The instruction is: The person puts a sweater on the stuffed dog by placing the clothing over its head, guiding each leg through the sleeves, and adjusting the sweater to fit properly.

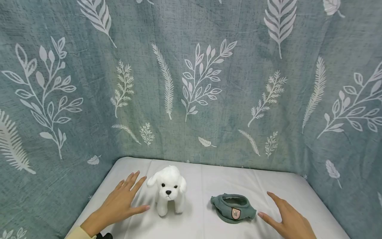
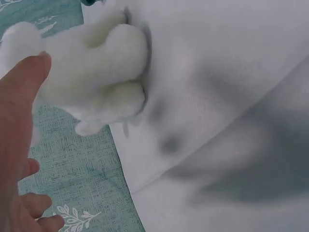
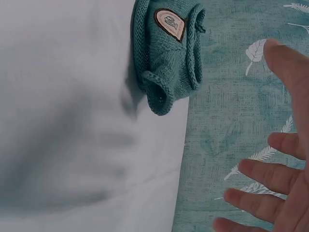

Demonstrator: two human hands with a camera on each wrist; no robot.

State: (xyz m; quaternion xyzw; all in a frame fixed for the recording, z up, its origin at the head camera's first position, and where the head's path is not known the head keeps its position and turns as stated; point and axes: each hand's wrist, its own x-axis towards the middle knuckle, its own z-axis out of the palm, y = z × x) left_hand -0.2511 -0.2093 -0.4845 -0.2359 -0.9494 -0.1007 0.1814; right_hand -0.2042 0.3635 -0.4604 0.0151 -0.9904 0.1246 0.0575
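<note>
- Pale yellow fabric sleeve (image 1: pixel 79 233) covered the left wrist at the near left edge, beside a small black object (image 1: pixel 104 236) mostly out of view.
- Reaching from it, the bare left hand (image 1: pixel 120 203) had its fingers extended and gripped nothing; its thumb was just left of the dog.
- At the near right, the bare right hand (image 1: pixel 288 219) held nothing either, its fingers spread and its thumb just right of the garment.
- Between the hands, toward the left, a white plush toy dog (image 1: pixel 170 189) stood upright, facing near.
- Right of it lay a small teal-green knitted garment (image 1: pixel 222 207), round hole upward, a pink shield-shaped patch (image 1: pixel 236 213) facing near.
- Both rested on a white cloth-covered table (image 1: pixel 197 227).
- Blue-green leaf-patterned fabric (image 1: pixel 179 139) hung behind, on the far side.
</note>
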